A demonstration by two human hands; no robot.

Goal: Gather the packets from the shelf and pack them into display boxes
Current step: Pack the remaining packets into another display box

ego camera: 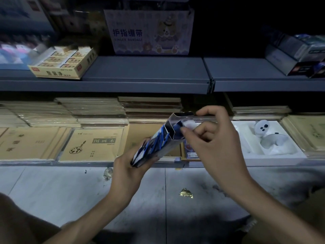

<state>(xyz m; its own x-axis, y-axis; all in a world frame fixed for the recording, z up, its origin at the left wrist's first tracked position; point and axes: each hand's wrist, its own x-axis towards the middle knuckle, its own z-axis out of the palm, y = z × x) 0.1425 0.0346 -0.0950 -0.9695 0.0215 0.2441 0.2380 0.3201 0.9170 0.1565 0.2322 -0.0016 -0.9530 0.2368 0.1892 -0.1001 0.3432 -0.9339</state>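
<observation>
A long blue-and-white display box (159,141) is tilted in front of the lower shelf, its open end up and to the right. My left hand (130,166) grips its lower end. At the box's open mouth my right hand (212,136) pinches something with thumb and fingers, a pale packet (189,124) as far as I can tell. Under the box, on the lower shelf, lies another colourful packet (190,152), partly hidden by my right hand.
The lower shelf holds stacks of tan drawing books (91,145) and a white foam tray with a white toy (269,138). On the upper grey shelf (149,73) stand a yellow eraser box (63,63) and a finger-bandage carton (151,32). Foil scraps (186,192) litter the floor.
</observation>
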